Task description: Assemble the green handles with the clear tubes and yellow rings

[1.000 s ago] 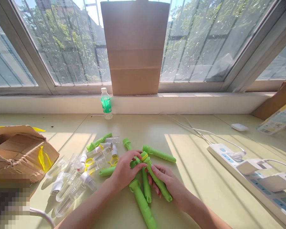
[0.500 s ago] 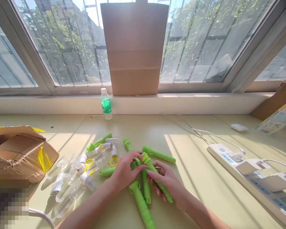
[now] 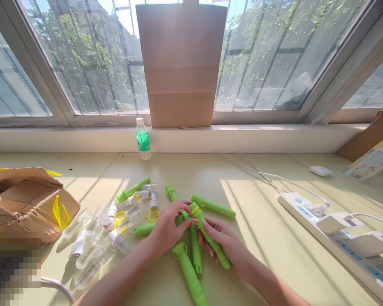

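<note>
Right hand (image 3: 225,242) wrapped round green tube (image 3: 210,238), frame centre-bottom. Left hand (image 3: 167,227) fingers pinch tube's yellow-ringed cap end (image 3: 194,209). More green tubes (image 3: 191,276) beneath. Clear tubes (image 3: 92,250) lower left. Power strip (image 3: 338,229) right. Water bottle (image 3: 142,139) upper centre.

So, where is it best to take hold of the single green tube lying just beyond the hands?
Probably its smooth middle, from above, with the grip across its width. The green tube lies flat on the table, ribbed cap at the left, nothing on top. Its far side is free; the right hand, around the held tube, is close on the near side.
</note>
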A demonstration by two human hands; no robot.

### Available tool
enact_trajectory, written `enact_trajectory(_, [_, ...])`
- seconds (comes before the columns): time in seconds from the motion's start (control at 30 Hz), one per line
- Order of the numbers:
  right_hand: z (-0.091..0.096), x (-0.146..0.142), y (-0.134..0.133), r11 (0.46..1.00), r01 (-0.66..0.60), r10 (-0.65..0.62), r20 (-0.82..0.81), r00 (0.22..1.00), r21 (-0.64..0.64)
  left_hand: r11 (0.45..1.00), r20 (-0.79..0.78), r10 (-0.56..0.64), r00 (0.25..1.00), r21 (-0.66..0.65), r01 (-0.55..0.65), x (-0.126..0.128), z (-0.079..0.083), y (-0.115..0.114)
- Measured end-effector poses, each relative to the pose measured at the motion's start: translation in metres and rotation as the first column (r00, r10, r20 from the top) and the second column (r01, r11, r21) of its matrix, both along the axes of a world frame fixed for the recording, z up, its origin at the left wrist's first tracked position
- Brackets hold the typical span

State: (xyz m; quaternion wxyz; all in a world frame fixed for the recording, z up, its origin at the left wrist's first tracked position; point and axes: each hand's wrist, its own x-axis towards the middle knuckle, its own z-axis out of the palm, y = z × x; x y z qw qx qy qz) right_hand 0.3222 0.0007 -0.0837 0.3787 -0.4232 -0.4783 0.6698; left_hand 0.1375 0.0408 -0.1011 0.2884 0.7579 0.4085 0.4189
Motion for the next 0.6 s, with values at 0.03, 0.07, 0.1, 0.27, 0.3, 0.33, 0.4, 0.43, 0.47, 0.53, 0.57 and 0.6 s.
enact_trajectory(0.03, [0.000, 0.000, 0.000, 1.000, -0.001, 0.001, -0.005, 1.000, -0.003, 1.000, -0.002, -0.002, 1.000, 0.004, 0.002, 0.000, 0.000, 0.000])
enact_trajectory(0.07, [-0.001, 0.001, 0.000, 1.000, -0.002, 0.002, -0.012, 1.000, -0.008, 1.000, -0.004, -0.004, 1.000, 0.008, 0.004, 0.000, -0.001, 0.000])
enact_trajectory(0.1, [-0.002, 0.001, 0.000, 1.000, -0.004, 0.004, -0.022, 1.000, -0.015, 1.000, -0.005, -0.005, 1.000, 0.012, 0.005, 0.000, -0.001, 0.000])
enact_trajectory(0.27, [-0.006, 0.003, 0.001, 0.998, -0.023, 0.020, -0.057, 0.998, -0.063, 1.000, -0.007, 0.004, 1.000, 0.012, -0.004, 0.001, -0.003, 0.001])
enact_trajectory(0.3, [-0.007, 0.004, 0.002, 0.997, -0.024, 0.019, -0.066, 0.998, -0.070, 1.000, -0.008, 0.004, 1.000, 0.011, -0.004, 0.001, -0.002, 0.001])
enact_trajectory(0.33, [-0.007, 0.004, 0.002, 0.997, -0.023, 0.017, -0.077, 0.997, -0.076, 1.000, -0.009, 0.003, 1.000, 0.010, -0.003, 0.001, -0.002, 0.001])
enact_trajectory(0.4, [-0.009, 0.005, 0.003, 0.996, -0.021, 0.012, -0.100, 0.995, -0.090, 1.000, -0.013, -0.002, 1.000, 0.008, 0.002, 0.001, -0.001, 0.001])
enact_trajectory(0.43, [-0.010, 0.006, 0.003, 0.995, -0.021, 0.010, -0.111, 0.994, -0.097, 1.000, -0.013, -0.003, 1.000, 0.006, 0.004, 0.001, -0.001, 0.001])
enact_trajectory(0.47, [-0.011, 0.006, 0.003, 0.994, -0.024, 0.011, -0.123, 0.992, -0.106, 1.000, -0.014, -0.005, 1.000, 0.003, 0.005, 0.001, 0.000, 0.001])
enact_trajectory(0.53, [-0.012, 0.005, 0.003, 0.991, -0.034, 0.014, -0.155, 0.988, -0.127, 1.000, -0.011, -0.011, 1.000, -0.003, 0.011, 0.001, 0.001, 0.000])
enact_trajectory(0.57, [-0.013, 0.005, 0.003, 0.990, -0.040, 0.015, -0.174, 0.985, -0.137, 1.000, -0.009, -0.012, 1.000, -0.007, 0.012, 0.001, 0.001, 0.000])
enact_trajectory(0.6, [-0.014, 0.004, 0.003, 0.988, -0.044, 0.016, -0.191, 0.981, -0.146, 1.000, -0.006, -0.012, 1.000, -0.011, 0.012, 0.001, 0.001, 0.000])
